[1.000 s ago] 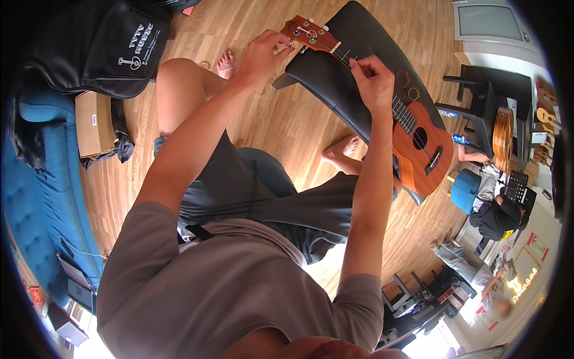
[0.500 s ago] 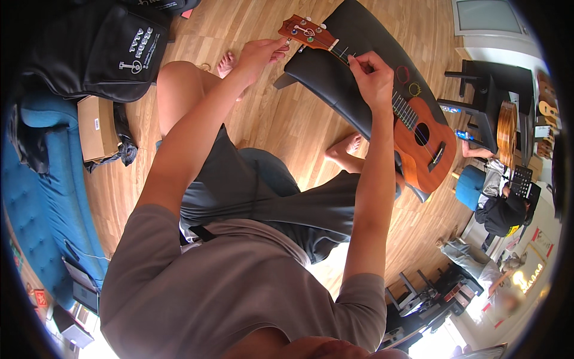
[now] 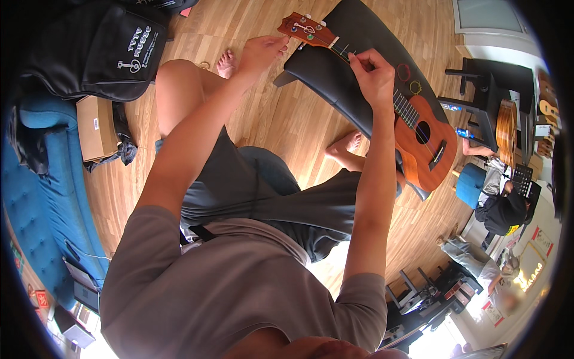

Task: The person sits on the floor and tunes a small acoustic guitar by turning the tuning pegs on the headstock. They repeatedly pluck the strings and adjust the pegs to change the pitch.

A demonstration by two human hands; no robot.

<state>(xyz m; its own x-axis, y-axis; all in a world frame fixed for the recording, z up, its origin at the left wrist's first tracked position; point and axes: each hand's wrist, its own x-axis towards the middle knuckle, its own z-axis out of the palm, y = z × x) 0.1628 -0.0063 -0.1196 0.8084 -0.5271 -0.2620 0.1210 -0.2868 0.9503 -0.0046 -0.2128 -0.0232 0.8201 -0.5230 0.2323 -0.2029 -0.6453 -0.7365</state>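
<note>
A brown wooden ukulele (image 3: 428,157) lies across a black padded bench, its headstock (image 3: 306,30) at the far left end and its body to the right. My left hand (image 3: 262,55) is closed at the near side of the headstock, its fingertips pinching a tuning peg that they mostly cover. Over the upper neck, my right hand (image 3: 374,78) has thumb and forefinger pinched together on what looks like a thin string near the nut. Part of the fretboard is hidden behind that hand.
Coiled strings, red (image 3: 404,73) and yellow (image 3: 415,88), lie on the black bench (image 3: 341,84). A black bag (image 3: 113,54), a cardboard box (image 3: 97,128) and a blue sofa (image 3: 57,197) are at left. Other people (image 3: 501,212) sit at right near stools and instruments.
The fingers of my left hand have curled and turned slightly at the tuning peg. My right hand stays at the neck, and the ukulele has hardly shifted.
</note>
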